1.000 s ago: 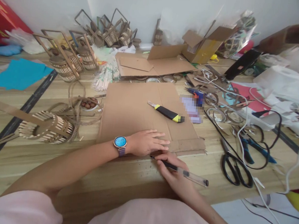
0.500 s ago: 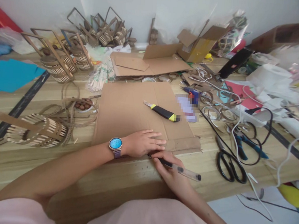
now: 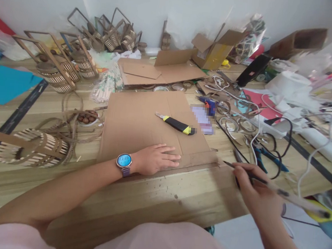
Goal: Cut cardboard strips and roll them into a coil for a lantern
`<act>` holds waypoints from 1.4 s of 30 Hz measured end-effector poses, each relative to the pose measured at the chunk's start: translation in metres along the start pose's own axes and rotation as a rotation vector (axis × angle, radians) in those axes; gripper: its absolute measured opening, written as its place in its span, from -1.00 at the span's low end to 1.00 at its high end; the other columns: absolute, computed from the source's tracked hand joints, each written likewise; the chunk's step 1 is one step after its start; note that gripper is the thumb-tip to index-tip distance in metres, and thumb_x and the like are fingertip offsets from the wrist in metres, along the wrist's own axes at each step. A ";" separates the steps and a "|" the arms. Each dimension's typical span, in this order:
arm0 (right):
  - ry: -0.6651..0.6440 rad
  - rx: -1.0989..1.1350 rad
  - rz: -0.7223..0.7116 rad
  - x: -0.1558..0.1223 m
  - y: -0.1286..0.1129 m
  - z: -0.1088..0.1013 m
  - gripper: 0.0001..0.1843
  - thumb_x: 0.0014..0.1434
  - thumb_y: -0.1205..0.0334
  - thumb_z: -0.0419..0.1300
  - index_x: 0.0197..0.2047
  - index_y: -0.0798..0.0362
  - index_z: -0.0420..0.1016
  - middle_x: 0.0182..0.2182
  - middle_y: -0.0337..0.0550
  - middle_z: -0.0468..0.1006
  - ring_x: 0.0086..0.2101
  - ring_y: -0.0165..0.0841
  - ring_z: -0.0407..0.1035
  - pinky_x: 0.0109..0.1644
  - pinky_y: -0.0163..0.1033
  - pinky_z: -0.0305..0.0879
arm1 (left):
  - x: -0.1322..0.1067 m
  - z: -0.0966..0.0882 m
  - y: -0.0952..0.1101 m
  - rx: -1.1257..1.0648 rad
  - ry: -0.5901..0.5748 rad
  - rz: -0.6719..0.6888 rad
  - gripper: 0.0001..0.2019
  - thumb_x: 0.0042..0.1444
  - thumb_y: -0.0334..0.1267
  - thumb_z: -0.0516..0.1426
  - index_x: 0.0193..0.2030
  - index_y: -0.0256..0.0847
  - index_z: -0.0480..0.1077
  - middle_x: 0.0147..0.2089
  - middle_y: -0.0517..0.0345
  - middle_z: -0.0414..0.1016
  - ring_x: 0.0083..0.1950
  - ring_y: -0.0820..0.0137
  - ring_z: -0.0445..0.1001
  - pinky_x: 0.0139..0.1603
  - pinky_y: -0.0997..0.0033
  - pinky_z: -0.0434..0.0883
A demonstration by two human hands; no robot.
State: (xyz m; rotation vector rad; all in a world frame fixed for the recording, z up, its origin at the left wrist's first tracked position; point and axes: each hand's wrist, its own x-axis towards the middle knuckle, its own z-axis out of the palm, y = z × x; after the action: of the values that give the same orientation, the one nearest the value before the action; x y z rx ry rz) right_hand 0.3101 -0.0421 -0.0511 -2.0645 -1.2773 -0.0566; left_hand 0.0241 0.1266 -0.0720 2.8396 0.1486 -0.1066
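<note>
The table [image 3: 178, 193] carries a flat cardboard [image 3: 138, 118] sheet, and everything below is placed against that sheet.

The left hand [image 3: 154, 159] has not moved: it lies open, palm down, pressing the cardboard's near edge, fingers spread toward the right.

The right hand [image 3: 255, 191] has moved. Half a second ago it sat just beside the left fingertips at the near edge. Now it is well off to the right, past the cardboard's near right corner, closed around a pen [image 3: 289, 194]. The pen's tip points back at that corner and is just clear of it.

With the tip off the sheet, the stroke along that edge looks finished.

A knife [image 3: 176, 124] lies untouched on the cardboard's middle.
</note>
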 end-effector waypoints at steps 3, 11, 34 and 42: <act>-0.208 0.058 -0.161 -0.009 -0.023 0.017 -0.68 0.27 -0.01 0.08 -0.11 -0.08 0.59 -0.18 -0.14 0.69 -0.18 -0.21 0.58 -0.11 -0.18 0.47 | 0.000 0.002 -0.001 0.004 0.008 -0.003 -0.48 0.31 -0.46 -0.04 0.37 -0.05 0.25 0.48 0.25 0.14 0.54 0.19 -0.07 0.49 0.02 -0.01; -0.345 0.250 -0.071 -0.007 -0.032 0.037 -0.67 0.29 -0.03 0.08 -0.06 -0.06 0.54 -0.20 -0.09 0.71 -0.11 -0.11 0.58 0.02 0.01 0.48 | 0.000 -0.006 0.002 0.016 0.002 0.000 -0.55 0.36 -0.40 -0.05 0.34 -0.04 0.27 0.47 0.24 0.17 0.51 0.16 0.01 0.44 0.01 0.05; -0.250 0.370 0.001 -0.024 -0.027 0.049 -0.70 0.20 0.03 0.14 -0.30 0.01 0.61 -0.29 -0.08 0.69 -0.28 -0.21 0.56 -0.14 -0.12 0.48 | 0.097 -0.062 0.032 0.056 -0.406 -0.076 0.13 -0.30 -0.64 0.42 0.45 -0.25 0.05 0.09 -0.22 0.55 -0.03 -0.10 0.55 -0.16 0.10 0.49; 0.009 0.145 0.102 -0.005 -0.005 0.017 -0.73 0.20 0.07 0.11 -0.24 0.00 0.58 -0.41 -0.11 0.65 -0.39 -0.20 0.53 -0.28 -0.15 0.42 | 0.097 -0.055 0.027 0.004 -0.328 -0.095 0.11 -0.34 -0.72 0.40 0.42 -0.13 0.18 -0.12 -0.05 0.64 -0.16 -0.04 0.59 -0.16 0.08 0.51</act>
State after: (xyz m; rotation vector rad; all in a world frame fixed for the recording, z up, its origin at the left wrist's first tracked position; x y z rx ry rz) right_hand 0.2986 -0.0348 -0.0633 -1.9986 -1.1341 0.0709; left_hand 0.1267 0.1261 -0.0204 2.7712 0.2112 -0.5877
